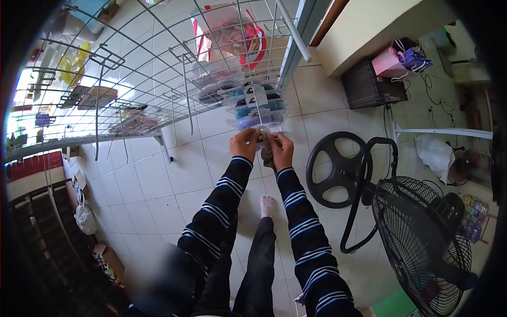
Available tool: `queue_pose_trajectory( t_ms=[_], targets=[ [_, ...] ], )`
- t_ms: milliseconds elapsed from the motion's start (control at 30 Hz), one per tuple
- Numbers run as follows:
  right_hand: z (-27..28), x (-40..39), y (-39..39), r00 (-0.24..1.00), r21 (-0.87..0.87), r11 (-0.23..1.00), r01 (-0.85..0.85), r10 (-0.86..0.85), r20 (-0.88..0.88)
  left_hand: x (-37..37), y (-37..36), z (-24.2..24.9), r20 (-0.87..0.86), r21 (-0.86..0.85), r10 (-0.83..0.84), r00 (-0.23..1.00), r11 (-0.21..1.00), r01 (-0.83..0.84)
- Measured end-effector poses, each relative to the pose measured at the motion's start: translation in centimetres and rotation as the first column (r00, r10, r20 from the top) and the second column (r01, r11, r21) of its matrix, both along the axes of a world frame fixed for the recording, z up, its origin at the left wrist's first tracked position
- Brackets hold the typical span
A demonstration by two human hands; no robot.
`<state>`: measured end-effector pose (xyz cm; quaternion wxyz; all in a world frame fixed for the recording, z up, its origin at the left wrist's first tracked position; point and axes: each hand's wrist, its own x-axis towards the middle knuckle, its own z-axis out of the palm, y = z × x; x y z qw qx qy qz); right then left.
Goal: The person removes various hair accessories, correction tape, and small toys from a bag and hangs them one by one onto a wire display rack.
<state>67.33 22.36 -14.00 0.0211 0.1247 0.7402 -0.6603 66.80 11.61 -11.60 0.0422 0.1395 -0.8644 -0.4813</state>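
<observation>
My left hand is closed, its fingers pinching the top of a small packet with a grey-brown item. From the other side my right hand pinches the same packet, with its fingers closed near the top. What the packet contains is too small to make out. Just beyond my fingers, a row of clear packets with purple, teal and dark items hangs from a hook on the wire grid rack. My hands are at the near end of that row.
A black pedestal fan with a round base lies to the right. A dark crate bears a pink bag. Behind the grid is a red-and-white bag. Bare hooks jut out on the left.
</observation>
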Motion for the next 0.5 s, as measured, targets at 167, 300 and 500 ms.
queue_pose_trajectory(
  t_ms=[167,300,500],
  targets=[
    [-0.3,0.0,-0.4,0.999,0.004,1.000,-0.009,0.008,0.047,0.0,-0.1,-0.3,-0.058,-0.025,0.039,0.998,0.999,-0.041],
    [-0.5,-1.0,-0.5,0.998,0.025,0.998,0.056,-0.056,-0.025,-1.0,0.1,-0.1,-0.058,-0.101,0.004,0.998,0.995,-0.010],
    [-2.5,-4.0,-0.7,0.988,0.233,0.969,0.079,-0.045,-0.149,-3.6,-0.2,-1.3,0.004,-0.163,0.017,1.000,0.986,-0.016]
  ],
)
